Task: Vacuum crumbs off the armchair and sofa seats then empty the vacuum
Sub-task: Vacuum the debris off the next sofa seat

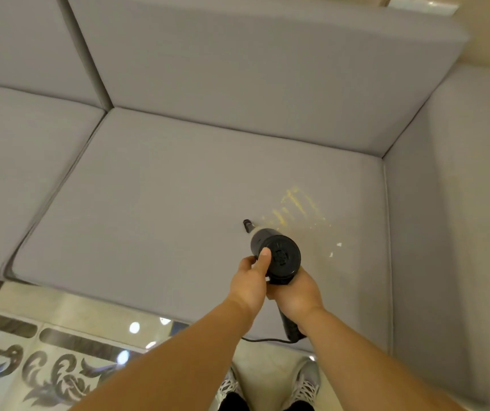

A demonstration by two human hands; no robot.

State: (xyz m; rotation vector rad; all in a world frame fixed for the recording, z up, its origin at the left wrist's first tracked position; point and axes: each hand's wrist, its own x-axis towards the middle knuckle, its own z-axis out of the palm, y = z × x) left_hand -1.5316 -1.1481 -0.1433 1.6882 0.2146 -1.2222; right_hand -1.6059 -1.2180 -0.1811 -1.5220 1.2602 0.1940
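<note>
Warm, even indoor light, moderately bright, with no hard shadows on the sofa seat [178, 188]. The glossy floor [69, 315] at 7 o'clock carries small white glare spots from lamps overhead. Wide-angle bending curves the cushion edges toward 9 and 3 o'clock. Motion blur smears the yellow crumbs [292, 209] and the 2 o'clock corner.

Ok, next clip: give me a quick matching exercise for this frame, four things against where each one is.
Things:
1. yellow crumbs
2. white scraps
3. vacuum nozzle
4. cord

Places:
A. near the seat's front edge, trailing from the handle
B. on the seat cushion, just left of the yellow patch
C. spread on the seat, ahead and right of the vacuum
D. on the seat, right of the vacuum's round back end

Pairs: 1-C, 2-D, 3-B, 4-A
</note>
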